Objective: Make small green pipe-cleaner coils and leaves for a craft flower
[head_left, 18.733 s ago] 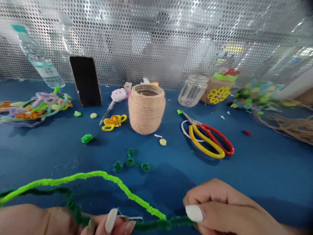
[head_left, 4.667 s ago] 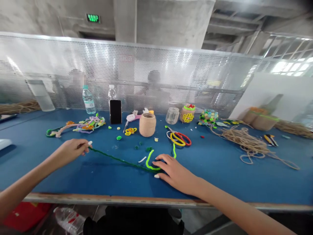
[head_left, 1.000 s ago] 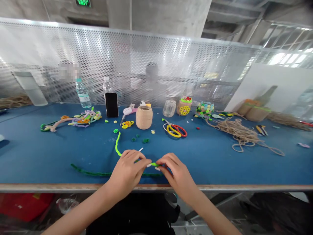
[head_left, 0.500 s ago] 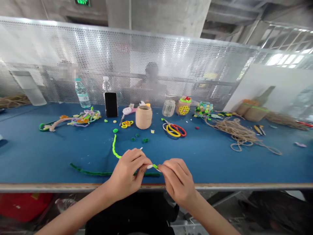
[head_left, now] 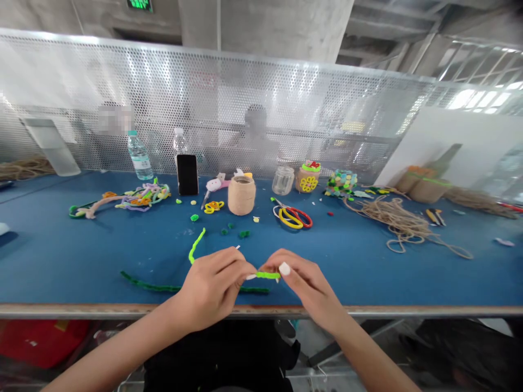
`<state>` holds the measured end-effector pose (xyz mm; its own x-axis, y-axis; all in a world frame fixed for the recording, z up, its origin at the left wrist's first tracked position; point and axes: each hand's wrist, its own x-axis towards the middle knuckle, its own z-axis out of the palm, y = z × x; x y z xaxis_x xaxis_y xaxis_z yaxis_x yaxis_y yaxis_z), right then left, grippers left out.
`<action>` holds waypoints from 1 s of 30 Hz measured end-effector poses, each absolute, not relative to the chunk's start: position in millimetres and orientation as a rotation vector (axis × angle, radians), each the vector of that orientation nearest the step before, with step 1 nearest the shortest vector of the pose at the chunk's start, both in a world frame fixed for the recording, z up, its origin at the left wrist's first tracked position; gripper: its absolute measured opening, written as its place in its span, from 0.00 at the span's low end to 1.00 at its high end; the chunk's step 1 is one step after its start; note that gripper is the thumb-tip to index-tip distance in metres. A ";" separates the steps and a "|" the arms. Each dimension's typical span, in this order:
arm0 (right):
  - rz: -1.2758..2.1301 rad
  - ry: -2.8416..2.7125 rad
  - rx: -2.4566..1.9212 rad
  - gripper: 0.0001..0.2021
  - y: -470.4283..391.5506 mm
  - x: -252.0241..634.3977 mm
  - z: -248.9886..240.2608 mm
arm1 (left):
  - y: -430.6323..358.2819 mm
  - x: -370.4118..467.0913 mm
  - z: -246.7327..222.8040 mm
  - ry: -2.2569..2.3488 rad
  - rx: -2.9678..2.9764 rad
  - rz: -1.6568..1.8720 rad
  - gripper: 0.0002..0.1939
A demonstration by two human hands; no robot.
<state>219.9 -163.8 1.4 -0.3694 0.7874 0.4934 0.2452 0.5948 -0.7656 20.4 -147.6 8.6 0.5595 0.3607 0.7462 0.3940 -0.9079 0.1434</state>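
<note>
Between my hands stretches a short piece of a lime green pipe cleaner (head_left: 267, 275); its longer tail rises behind my left hand. My left hand (head_left: 212, 283) pinches it, fingertips pressed together. My right hand (head_left: 308, 286) grips the other end between thumb and fingers, the thumb lifted beside it. Under my left hand, a dark green pipe cleaner (head_left: 151, 286) lies along the front of the table. Beyond my hands are small green tufts (head_left: 244, 234), a twine-wrapped jar (head_left: 241, 195) and scissors with red and yellow handles (head_left: 291, 218).
The blue table (head_left: 368, 277) also bears a phone (head_left: 187, 175), a water bottle (head_left: 140, 157), mixed pipe cleaners (head_left: 143, 196), a glass jar (head_left: 283, 180), a decorated jar (head_left: 308, 178) and loose twine (head_left: 398, 218). A perforated screen (head_left: 196, 109) stands behind.
My right hand has shifted slightly right and its thumb has lifted, exposing more of the lime green piece. The pipe cleaner's far tail has swung to the right.
</note>
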 end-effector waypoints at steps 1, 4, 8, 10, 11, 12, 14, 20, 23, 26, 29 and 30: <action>0.995 -1.848 -0.811 0.16 -163.0 218.3 3.5 | -147.5 19.1 7.3 -0.600 -2.650 -1.233 0.10; 1.464 -1.643 -0.765 0.14 -162.4 215.5 6.3 | -147.6 14.7 5.6 -0.486 -2.436 -1.072 0.11; 1.510 -1.614 -0.822 0.09 -165.5 213.2 8.4 | -147.5 10.6 8.6 -0.444 -2.343 -0.997 0.10; 1.258 -1.752 -0.904 0.07 -167.9 211.3 9.4 | -147.9 10.8 10.8 -0.474 -2.349 -0.972 0.10; 1.052 -1.834 -0.932 0.06 -169.1 210.2 9.2 | -148.3 11.4 11.8 -0.507 -2.371 -0.959 0.10; 0.807 -1.910 -0.938 0.07 -170.3 209.3 8.2 | -148.9 12.2 12.6 -0.545 -2.407 -0.952 0.10; 0.281 -2.026 -0.884 0.10 -172.3 208.9 3.4 | -150.3 13.7 14.2 -0.632 -2.527 -0.982 0.11; -0.821 -2.216 -0.615 0.14 -171.0 222.5 -17.8 | -149.8 14.0 22.9 -0.955 -3.045 -1.166 0.10; -0.775 -2.206 -0.645 0.13 -165.0 222.3 -18.9 | -144.5 13.6 22.6 -1.008 -3.120 -1.158 0.10; -0.349 -2.172 -0.722 0.07 -158.9 214.1 -15.8 | -141.5 15.0 15.8 -0.937 -3.024 -1.173 0.09; -0.132 -2.187 -0.721 0.07 -155.0 210.8 -16.4 | -144.2 16.6 7.4 -0.872 -2.890 -1.084 0.12; -0.118 -2.197 -0.730 0.07 -154.2 212.4 -17.9 | -145.9 16.5 4.7 -0.865 -2.840 -1.042 0.13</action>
